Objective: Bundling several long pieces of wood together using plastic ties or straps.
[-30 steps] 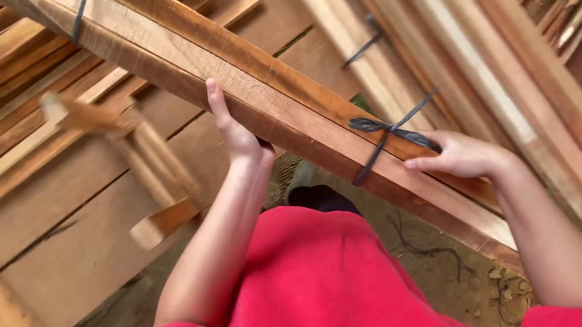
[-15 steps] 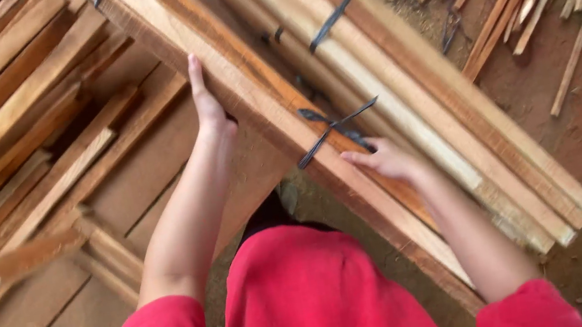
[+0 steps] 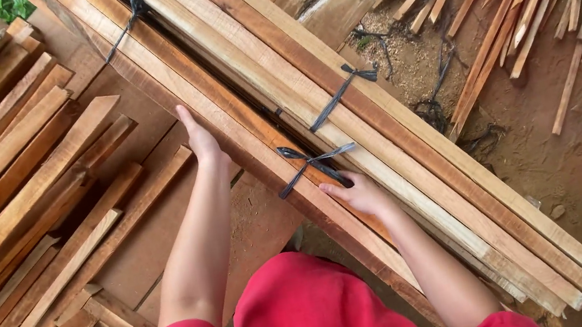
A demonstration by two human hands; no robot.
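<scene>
Below, a tied bundle of planks (image 3: 238,129) runs slantwise from the upper left to the lower right. The left hand (image 3: 199,141) lies flat and released against the bundle's left edge, fingers straight. The right hand (image 3: 356,193) rests on top of it, further down, its grip loosely curled just beside the black strap (image 3: 310,162) knotted around the wood. More bundles (image 3: 412,135) lie alongside on the right, loose boards (image 3: 18,178) on the left.

Clothing: red short-sleeved shirt (image 3: 309,318), plain fabric, soft folds | Sleeves: end above the elbows | Forearms: bare | left hand (image 3: 200,141): bare, no glove | right hand (image 3: 359,193): bare, no glove, no rings seen
</scene>
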